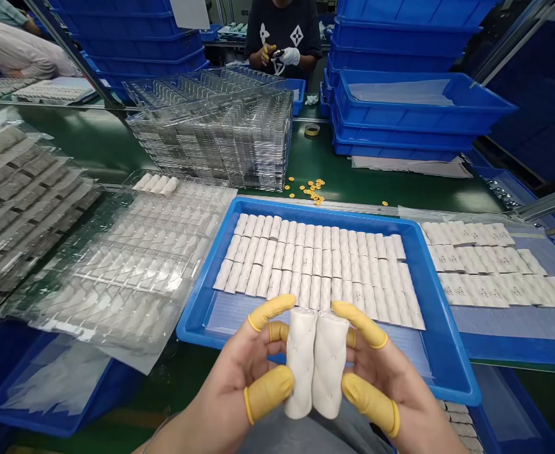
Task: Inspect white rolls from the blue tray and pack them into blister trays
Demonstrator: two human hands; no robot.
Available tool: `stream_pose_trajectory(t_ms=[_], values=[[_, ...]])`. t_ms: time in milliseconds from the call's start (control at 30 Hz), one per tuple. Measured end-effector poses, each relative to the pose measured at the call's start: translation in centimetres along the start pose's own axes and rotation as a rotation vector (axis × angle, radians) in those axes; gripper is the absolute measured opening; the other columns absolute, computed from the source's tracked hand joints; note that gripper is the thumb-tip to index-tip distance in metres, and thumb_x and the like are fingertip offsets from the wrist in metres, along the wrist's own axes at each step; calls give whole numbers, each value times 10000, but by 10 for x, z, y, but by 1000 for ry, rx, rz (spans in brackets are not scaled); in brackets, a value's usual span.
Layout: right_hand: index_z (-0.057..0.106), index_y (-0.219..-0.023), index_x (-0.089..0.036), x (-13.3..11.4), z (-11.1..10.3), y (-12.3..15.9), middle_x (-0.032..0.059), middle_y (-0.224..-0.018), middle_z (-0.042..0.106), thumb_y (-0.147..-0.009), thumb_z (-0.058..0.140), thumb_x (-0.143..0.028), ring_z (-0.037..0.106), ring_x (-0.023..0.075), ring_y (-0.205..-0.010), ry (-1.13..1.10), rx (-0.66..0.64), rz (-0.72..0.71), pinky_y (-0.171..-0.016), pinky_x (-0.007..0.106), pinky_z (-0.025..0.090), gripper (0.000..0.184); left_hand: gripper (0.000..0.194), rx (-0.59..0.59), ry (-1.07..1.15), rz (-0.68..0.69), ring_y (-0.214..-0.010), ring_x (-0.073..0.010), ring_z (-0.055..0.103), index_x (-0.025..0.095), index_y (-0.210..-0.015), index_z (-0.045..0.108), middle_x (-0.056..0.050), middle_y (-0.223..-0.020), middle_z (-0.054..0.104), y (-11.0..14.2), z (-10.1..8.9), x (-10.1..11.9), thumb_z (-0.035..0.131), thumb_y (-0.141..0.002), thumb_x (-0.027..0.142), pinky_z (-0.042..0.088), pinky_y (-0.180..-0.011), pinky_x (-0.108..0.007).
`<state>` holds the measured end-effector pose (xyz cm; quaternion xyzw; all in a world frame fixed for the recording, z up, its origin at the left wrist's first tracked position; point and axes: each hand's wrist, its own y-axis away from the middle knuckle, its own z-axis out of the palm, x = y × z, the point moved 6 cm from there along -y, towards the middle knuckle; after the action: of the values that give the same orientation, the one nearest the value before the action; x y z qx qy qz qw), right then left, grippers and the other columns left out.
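Two white wrapped rolls are held upright side by side over the near rim of a blue tray (pixel 448 340). My left hand (pixel 253 366), with yellow finger cots, grips the left roll (pixel 301 359) between thumb and fingers. On the other side, my right hand (pixel 376 372), also in yellow cots, grips the right roll (pixel 330 366). The two rolls touch along their length. Inside the tray, several rows of similar white rolls (pixel 306 258) lie close together on a pale liner.
Left of the tray lies a clear blister tray (pixel 130 252) with a few rolls (pixel 156 184) at its far end. Stacked clear trays (pixel 221 139) and blue bins (pixel 410 113) stand behind. Yellow discs (pixel 313 189) are scattered on the green bench. More rolls (pixel 490 265) lie right. A person (pixel 282 38) works opposite.
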<state>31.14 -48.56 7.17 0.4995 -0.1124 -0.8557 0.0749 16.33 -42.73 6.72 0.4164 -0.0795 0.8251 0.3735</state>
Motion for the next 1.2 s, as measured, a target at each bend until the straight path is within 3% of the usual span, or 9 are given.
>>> stream_pose_trajectory(t_ms=[167, 267, 500, 633, 733, 933, 1033, 1133, 1200], values=[[598, -1331, -476, 5, 3, -1, 21, -1280, 651, -861, 796, -371, 684, 139, -695, -67, -26, 32, -652, 295, 556, 520, 562, -54, 30, 0, -783, -158, 678, 429, -1370, 549, -82, -1237, 629, -1, 4, -4, 735, -870, 251, 551, -659, -277], [609, -1317, -469, 10, 1, -5, 13, -1185, 682, -834, 830, -348, 668, 118, -650, -93, -29, 16, -605, 266, 541, 545, 611, -64, 65, -7, -781, -163, 697, 441, -1364, 539, -71, -1204, 628, -1, 6, -7, 770, -838, 231, 559, -662, -283], [543, -1380, -439, 7, -4, -7, 49, -1286, 674, -938, 709, -375, 650, 244, -1128, -30, -49, -45, -815, 343, 571, 476, 529, -41, 17, 3, -1063, -264, 649, 414, -1352, 570, -83, -1214, 651, 0, 4, 0, 734, -872, 259, 578, -678, -277], [527, -1382, -452, 5, -3, -4, 47, -1278, 687, -950, 688, -393, 661, 247, -1117, -44, -72, -24, -750, 316, 576, 465, 515, -14, -34, -28, -1083, -247, 642, 417, -1381, 550, -67, -1216, 678, 2, 0, 1, 694, -907, 275, 557, -848, -347], [569, -1353, -439, 5, -4, -4, 41, -1271, 690, -937, 709, -384, 643, 243, -1151, -33, -59, -33, -863, 340, 568, 442, 503, 17, -61, -39, -1085, -259, 643, 398, -1366, 575, -71, -1229, 679, 2, -2, 0, 708, -894, 288, 537, -906, -389], [581, -1321, -466, 8, 0, -7, 24, -1202, 695, -855, 817, -322, 706, 127, -681, -109, -74, 5, -629, 270, 577, 541, 553, -36, 15, -34, -793, -164, 696, 444, -1345, 570, -51, -1212, 661, -2, 5, -3, 752, -859, 250, 564, -717, -310], [591, -1312, -450, 6, 1, -8, 37, -1139, 716, -874, 796, -335, 727, 199, -850, -95, -72, -10, -665, 297, 593, 498, 533, -38, -1, -35, -884, -186, 690, 440, -1338, 578, -48, -1200, 663, -1, 4, -2, 750, -864, 266, 564, -768, -320], [582, -1323, -443, 4, 0, -7, 53, -1236, 683, -897, 762, -368, 667, 260, -1095, -64, -62, -14, -690, 299, 596, 469, 516, -11, -33, -17, -1078, -235, 639, 427, -1348, 582, -53, -1201, 674, 0, 0, 0, 728, -882, 259, 552, -852, -335], [566, -1338, -443, 4, -1, -7, 52, -1256, 677, -902, 751, -387, 654, 263, -1123, -55, -61, 2, -706, 303, 593, 477, 508, 5, -36, -18, -1118, -240, 624, 425, -1365, 574, -53, -1193, 689, 1, -3, 0, 697, -905, 247, 549, -870, -330]])
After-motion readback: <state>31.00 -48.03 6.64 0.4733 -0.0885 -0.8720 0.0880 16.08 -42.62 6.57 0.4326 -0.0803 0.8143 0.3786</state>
